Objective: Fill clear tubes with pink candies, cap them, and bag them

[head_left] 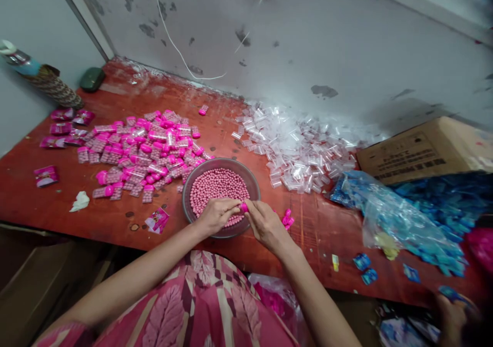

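Note:
Over the bowl's front rim, my left hand (219, 215) and my right hand (266, 227) meet with fingertips pinched together. A small bright pink cap (244, 207) shows between them, gripped by my right fingers. My left fingers close around what the cap sits against; that part is hidden. Beneath my hands, a grey bowl (252, 177) holds many small pink balls (219, 185). A few loose pink caps (287, 218) lie just right of my right hand. To the left is a heap of small transparent bottles (154, 149) filled with pink balls and capped in pink.
Unfilled transparent tubes (296, 147) are piled against the wall. Pink packets (46, 176) lie at the left, blue packets (442, 244) and a cardboard box (416, 152) at the right. Another person's hand (450, 313) holds a blue packet at lower right.

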A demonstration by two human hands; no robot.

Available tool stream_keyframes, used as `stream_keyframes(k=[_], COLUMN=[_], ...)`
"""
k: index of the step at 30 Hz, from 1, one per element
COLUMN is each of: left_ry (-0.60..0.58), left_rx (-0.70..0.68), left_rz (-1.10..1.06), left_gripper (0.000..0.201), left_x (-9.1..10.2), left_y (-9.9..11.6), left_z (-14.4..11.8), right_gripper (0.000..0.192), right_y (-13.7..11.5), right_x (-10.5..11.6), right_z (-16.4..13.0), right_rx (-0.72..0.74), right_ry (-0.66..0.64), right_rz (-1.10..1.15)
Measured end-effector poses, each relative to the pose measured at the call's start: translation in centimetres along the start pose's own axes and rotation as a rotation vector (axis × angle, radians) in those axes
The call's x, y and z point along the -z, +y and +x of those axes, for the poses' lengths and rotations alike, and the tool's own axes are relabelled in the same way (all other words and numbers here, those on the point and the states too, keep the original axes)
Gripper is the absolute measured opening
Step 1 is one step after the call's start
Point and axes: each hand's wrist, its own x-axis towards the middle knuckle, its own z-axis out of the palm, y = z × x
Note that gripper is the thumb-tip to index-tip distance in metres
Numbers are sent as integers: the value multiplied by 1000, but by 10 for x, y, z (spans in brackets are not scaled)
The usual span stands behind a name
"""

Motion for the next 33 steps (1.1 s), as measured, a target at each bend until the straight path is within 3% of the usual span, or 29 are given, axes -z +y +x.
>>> stream_keyframes(k=[3, 7, 9, 11, 15, 18, 21, 27, 33], left_ry=[58, 150, 198, 197, 97, 77, 98, 118, 115], left_rx=[166, 328, 339, 315, 151, 32, 22, 44, 96], left_rz=[-237, -640, -692, -645, -330, -192, -172, -126, -82], left_gripper=[23, 30, 31, 29, 23, 22, 23, 21, 22], left_x=[-4, -8, -6, -2, 3, 0, -3, -3, 0], left_y=[-3, -7, -8, -8, -3, 0, -1, -6, -18], left_z=[-2, -2, -3, -3, -5, -7, -10, -12, -7], right_gripper=[34, 34, 42, 42, 28, 31, 28, 16, 24], right_y=[3, 7, 10, 14, 14, 8, 0, -3, -8], right_x=[1, -2, -7, -14, -22, -20, -21, -42, -53], right_z=[5, 0, -7, -13, -11, -2, 5, 10, 19], right_rx=[-54, -309, -415, -491, -593, -610, -645, -729, -813], right_ry=[63, 173, 211, 257, 348, 150, -44, 96, 88], right_rz=[262, 887, 1205, 1378, 1406, 1488, 1657, 1823, 1832])
